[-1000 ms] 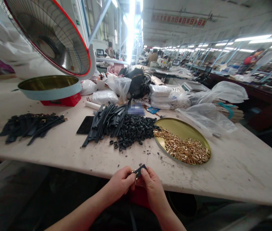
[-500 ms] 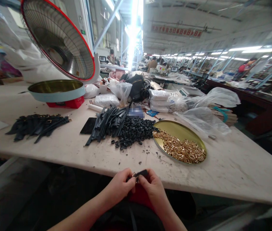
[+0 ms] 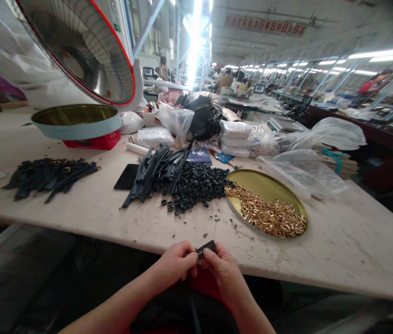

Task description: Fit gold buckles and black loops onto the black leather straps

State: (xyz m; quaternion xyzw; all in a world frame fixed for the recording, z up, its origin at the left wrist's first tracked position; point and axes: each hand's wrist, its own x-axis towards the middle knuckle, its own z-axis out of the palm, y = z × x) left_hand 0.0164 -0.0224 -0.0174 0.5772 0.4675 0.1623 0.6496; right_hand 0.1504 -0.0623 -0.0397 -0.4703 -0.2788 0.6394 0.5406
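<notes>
Just off the table's front edge, both hands meet over a short black strap (image 3: pixel 206 249). My right hand (image 3: pixel 221 264) pinches the strap between thumb and fingers. My left hand (image 3: pixel 181 260) is closed at the strap's other end, where a small gold buckle (image 3: pixel 196 251) partly shows between the fingers. Beyond the hands lies a heap of black strap loops (image 3: pixel 199 185), with long black straps (image 3: pixel 161 171) piled beside it. Gold buckles (image 3: pixel 273 215) fill the lower part of a round gold tray (image 3: pixel 280 183) to the right. At far left are black straps with gold buckles (image 3: pixel 53 176).
A red-rimmed heater (image 3: pixel 81 51) stands at the back left behind a round tin (image 3: pixel 78 127) on a red box (image 3: pixel 93 140). Plastic bags (image 3: pixel 304 171) and white packets (image 3: pixel 234 138) line the back. A dark flat tablet (image 3: pixel 126 177) touches the strap pile.
The view has shifted slightly. The strap between my hands is turned a little and more of its flat side shows; my fingers have moved slightly along it.
</notes>
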